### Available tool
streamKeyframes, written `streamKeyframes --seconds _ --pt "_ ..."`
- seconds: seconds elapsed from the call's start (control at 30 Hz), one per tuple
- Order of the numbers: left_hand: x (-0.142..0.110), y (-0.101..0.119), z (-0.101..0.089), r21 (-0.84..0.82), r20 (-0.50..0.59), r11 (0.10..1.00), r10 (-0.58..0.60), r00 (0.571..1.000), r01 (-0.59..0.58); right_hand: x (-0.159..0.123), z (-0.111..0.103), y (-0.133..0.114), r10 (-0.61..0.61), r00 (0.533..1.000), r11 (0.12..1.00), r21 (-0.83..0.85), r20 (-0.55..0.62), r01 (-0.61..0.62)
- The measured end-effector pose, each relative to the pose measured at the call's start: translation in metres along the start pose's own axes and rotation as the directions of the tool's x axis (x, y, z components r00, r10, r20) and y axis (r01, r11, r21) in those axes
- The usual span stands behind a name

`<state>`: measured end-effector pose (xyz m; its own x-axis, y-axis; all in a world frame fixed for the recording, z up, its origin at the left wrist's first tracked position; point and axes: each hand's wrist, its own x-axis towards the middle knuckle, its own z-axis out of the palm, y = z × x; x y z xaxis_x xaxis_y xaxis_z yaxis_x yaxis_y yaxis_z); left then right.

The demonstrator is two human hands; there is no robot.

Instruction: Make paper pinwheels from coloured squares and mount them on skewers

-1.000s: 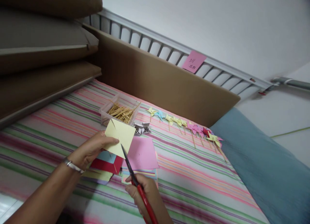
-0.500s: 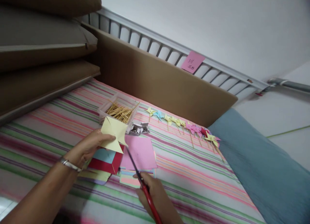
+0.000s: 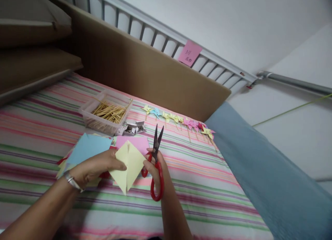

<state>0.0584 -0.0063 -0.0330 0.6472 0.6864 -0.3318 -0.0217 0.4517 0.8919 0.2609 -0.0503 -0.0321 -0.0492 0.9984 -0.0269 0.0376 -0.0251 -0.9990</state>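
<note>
My left hand pinches a pale yellow square of paper, thumb on top. The sheet is turned like a diamond, with slits running in from its upper and lower corners. In my right hand is a pair of red-handled scissors, dark blades pointing up and slightly apart. The right fingertips also touch the paper's right corner. Beneath the hands lie a pink sheet and a blue sheet, with more coloured paper partly hidden under them.
A clear plastic box holds many thin wooden sticks. Beside it are small open boxes of dark metal pieces. Several paper pinwheels on sticks line the back, before a brown board. Wrapped brown packages stand at left.
The yellow paper has been turned and now touches both hands. The scissors have swung from reaching toward the paper to pointing upward in my right hand. The view has shifted right.
</note>
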Motion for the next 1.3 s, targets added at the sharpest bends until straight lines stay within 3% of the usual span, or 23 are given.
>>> streamKeyframes --seconds 0.1,0.17,0.3,0.43,0.57,0.73,0.83,0.93,1.13,1.3 --pt "0.003 -0.004 0.007 0.049 0.062 0.998 -0.033 0.998 0.03 0.001 0.003 -0.004 0.005 1.0 1.0 0.0 0.002 -0.005" --pt "0.002 -0.004 0.007 0.043 0.045 0.999 -0.022 0.999 0.02 0.001 0.004 -0.005 0.03 0.998 0.999 -0.038 -0.046 -0.032" --pt "0.004 -0.001 0.014 -0.102 -0.083 0.993 0.052 0.995 -0.061 0.0 0.006 -0.002 0.043 0.974 0.999 0.029 -0.224 -0.037" --pt "0.011 -0.01 0.038 -0.346 -0.192 0.922 0.111 0.975 -0.174 0.002 0.011 0.007 -0.026 0.929 0.99 0.117 -0.369 0.074" --pt "0.017 -0.021 0.053 -0.368 -0.31 0.896 0.132 0.941 -0.247 0.001 0.025 0.01 -0.081 0.896 0.992 0.057 -0.436 0.117" --pt "0.014 -0.011 0.029 -0.242 -0.494 0.924 0.144 0.857 -0.295 -0.003 0.036 0.009 -0.018 0.952 1.0 0.012 -0.306 0.023" --pt "0.005 0.004 0.002 -0.169 -0.533 0.942 0.161 0.831 -0.291 -0.006 0.038 0.01 0.009 0.99 0.999 -0.049 -0.14 -0.016" --pt "-0.007 0.016 -0.02 -0.106 -0.572 0.969 0.125 0.81 -0.225 -0.011 0.039 0.013 0.056 0.998 0.987 -0.15 0.03 -0.051" --pt "-0.025 0.025 -0.038 -0.113 -0.542 0.974 0.105 0.834 -0.196 -0.024 0.041 0.01 0.187 0.962 0.95 -0.286 0.198 -0.126" --pt "-0.032 0.029 -0.042 -0.17 -0.51 0.968 0.075 0.857 -0.186 -0.031 0.047 0.001 0.258 0.948 0.921 -0.345 0.185 -0.182"
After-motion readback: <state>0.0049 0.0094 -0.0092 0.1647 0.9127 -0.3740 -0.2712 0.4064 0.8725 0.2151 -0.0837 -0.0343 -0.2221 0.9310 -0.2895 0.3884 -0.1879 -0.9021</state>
